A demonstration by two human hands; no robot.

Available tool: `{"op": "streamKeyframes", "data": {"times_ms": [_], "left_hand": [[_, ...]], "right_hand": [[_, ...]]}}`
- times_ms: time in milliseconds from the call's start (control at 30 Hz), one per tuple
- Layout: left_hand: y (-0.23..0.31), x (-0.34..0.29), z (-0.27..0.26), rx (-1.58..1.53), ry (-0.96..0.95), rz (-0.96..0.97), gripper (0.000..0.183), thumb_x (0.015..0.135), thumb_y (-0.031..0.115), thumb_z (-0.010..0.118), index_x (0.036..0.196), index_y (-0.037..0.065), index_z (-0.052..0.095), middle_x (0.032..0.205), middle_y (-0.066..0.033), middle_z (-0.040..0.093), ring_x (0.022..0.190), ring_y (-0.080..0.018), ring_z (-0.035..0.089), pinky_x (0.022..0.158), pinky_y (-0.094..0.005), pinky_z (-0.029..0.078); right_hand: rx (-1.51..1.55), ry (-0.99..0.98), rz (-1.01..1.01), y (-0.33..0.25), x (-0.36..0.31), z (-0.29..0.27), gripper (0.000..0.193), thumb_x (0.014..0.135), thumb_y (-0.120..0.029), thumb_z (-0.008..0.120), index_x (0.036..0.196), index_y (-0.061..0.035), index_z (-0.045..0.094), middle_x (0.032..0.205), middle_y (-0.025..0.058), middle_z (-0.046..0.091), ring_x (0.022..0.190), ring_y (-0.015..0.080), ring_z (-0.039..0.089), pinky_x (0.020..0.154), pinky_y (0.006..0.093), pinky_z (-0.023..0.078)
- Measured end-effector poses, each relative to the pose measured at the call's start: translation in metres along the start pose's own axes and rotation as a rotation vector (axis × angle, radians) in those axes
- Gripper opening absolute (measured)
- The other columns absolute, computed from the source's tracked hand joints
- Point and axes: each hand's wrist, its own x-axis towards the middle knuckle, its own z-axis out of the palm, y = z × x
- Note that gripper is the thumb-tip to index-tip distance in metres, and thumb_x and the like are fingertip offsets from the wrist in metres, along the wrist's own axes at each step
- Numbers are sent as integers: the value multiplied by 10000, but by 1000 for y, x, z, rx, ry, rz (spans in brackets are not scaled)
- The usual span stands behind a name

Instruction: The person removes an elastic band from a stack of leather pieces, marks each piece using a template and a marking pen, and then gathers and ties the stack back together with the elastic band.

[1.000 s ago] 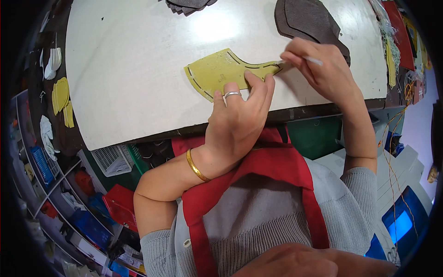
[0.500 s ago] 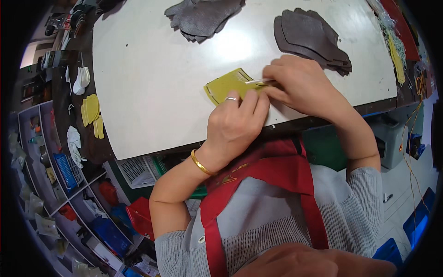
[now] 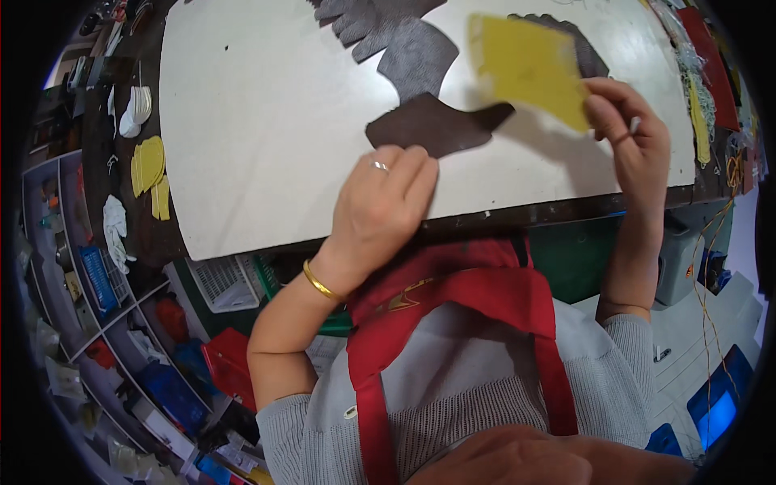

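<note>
A dark brown leather piece lies on the white board by its near edge, one curved end reaching to the right. My left hand is closed at the near left border of this piece, its fingertips bent down on it. Raised above the board, my right hand pinches the lower right corner of a yellow template, slightly blurred. The white end of a thin stick-like tool pokes out between its fingers. Beyond the left hand, a fanned stack of dark leather pieces spreads over the board.
Partly behind the yellow template is another dark leather stack. Yellow pieces, white curved pieces and a white glove-like cloth lie left of the white board. Shelves stand at the lower left; cords hang at right.
The yellow template has been lifted off the board and swung up to the right in my right hand. The brown piece beneath is uncovered, and the far stack lies fanned out nearer to me.
</note>
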Motion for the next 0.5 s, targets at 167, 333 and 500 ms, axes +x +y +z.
{"op": "streamKeyframes", "data": {"times_ms": [167, 333, 500], "left_hand": [[10, -22, 4, -35, 151, -32, 274, 726, 33, 705, 999, 16, 702, 1024, -96, 679, 936, -276, 663, 789, -371, 562], [11, -29, 14, -26, 261, -114, 232, 771, 32, 682, 999, -16, 687, 1012, -126, 672, 963, -286, 674, 794, -373, 588], [15, -28, 10, -3, 221, -150, 242, 772, 20, 678, 1009, -34, 687, 1025, -135, 678, 974, -289, 682, 759, -338, 594]], "right_hand": [[-35, -375, -76, -2, 12, 42, 173, 956, -101, 658, 1082, -7, 730, 871, 57, 728, 761, 95, 650, 698, 260, 524], [-66, -539, 11, -13, 19, 67, 182, 938, -103, 640, 1069, -11, 726, 849, 110, 732, 747, 170, 694, 717, 283, 534], [-159, -517, -97, -7, 13, 74, 189, 926, -130, 654, 1062, -23, 728, 866, 148, 730, 760, 259, 716, 716, 320, 542]]}}
